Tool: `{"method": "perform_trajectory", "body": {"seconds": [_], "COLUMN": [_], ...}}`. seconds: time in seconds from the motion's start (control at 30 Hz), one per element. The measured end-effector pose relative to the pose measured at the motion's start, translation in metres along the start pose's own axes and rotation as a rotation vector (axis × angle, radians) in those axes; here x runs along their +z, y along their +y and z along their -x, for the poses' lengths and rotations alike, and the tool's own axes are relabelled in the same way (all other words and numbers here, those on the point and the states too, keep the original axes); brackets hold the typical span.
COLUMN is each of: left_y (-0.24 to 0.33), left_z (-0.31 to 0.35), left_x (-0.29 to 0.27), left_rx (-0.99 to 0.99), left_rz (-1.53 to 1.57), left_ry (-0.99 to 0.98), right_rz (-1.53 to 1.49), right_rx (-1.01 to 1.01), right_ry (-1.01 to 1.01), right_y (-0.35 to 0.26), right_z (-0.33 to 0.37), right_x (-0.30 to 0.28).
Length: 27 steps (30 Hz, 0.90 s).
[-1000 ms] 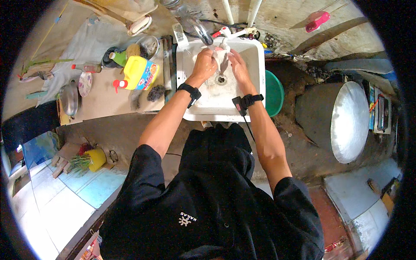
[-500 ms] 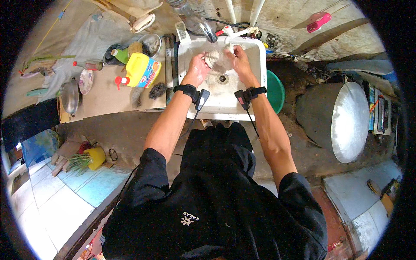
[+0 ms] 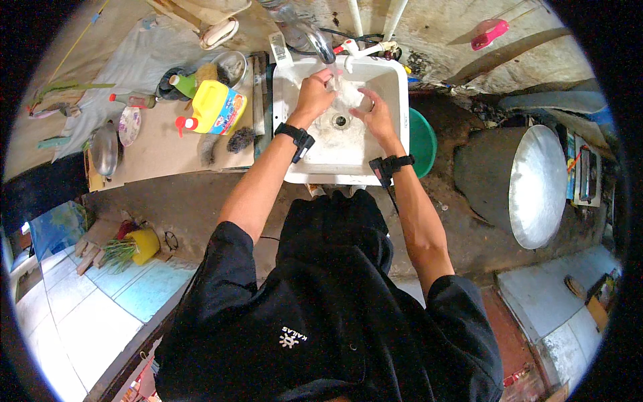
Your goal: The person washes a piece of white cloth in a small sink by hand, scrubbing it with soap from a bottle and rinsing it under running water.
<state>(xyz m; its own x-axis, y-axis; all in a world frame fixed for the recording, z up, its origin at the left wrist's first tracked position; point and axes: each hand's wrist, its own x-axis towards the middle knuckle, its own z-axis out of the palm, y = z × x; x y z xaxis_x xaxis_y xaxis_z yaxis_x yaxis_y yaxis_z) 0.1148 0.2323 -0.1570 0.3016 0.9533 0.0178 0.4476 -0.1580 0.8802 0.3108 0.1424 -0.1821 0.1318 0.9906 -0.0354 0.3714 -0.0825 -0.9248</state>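
Observation:
Over the white sink, a whitish, rounded thing lies in the running water; blur and splash hide its exact kind. My left hand is closed at its left side, fingers bent in under the stream. To its right my right hand curves with thumb and fingers apart, close against it; whether they touch cannot be made out. Above the hands is the metal spout. Below them shows the round drain, with pale wet marks around it. Each wrist wears a black strapped device.
Left of the sink, a board-topped counter holds a yellow jug, a dark scouring pad and a metal bowl. A red-handled tap stands behind the sink. Right are a green basin and a large metal pan.
My left hand has moved up and right, its wrist turning inward under the spout. My right hand has come down slightly, and the whitish thing now shows farther right.

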Motion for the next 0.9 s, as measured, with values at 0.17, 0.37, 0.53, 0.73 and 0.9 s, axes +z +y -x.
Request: {"method": "perform_trajectory", "body": {"seconds": [0.17,0.37,0.53,0.73,0.9], "left_y": [0.023,0.013,-0.008,0.035,0.041], "left_z": [-0.014,-0.049,-0.081,-0.062,-0.045], "left_x": [0.004,0.019,0.031,0.049,0.033], "left_rx": [0.095,0.276,-0.001,-0.345,-0.399], "left_rz": [-0.400,-0.429,0.007,0.508,0.653], "left_ry": [-0.100,-0.154,-0.203,0.021,0.075], "right_rz": [0.380,0.191,0.126,-0.063,0.076], "right_rx": [-0.067,-0.004,-0.001,0.262,0.074], "right_ry": [0.114,0.232,0.267,0.216,0.244], "right_y": [-0.007,0.001,0.011,0.013,0.010], "right_z": [0.005,0.009,0.013,0.032,0.028], "right_x": [-0.010,-0.009,0.004,-0.005,-0.002]}}
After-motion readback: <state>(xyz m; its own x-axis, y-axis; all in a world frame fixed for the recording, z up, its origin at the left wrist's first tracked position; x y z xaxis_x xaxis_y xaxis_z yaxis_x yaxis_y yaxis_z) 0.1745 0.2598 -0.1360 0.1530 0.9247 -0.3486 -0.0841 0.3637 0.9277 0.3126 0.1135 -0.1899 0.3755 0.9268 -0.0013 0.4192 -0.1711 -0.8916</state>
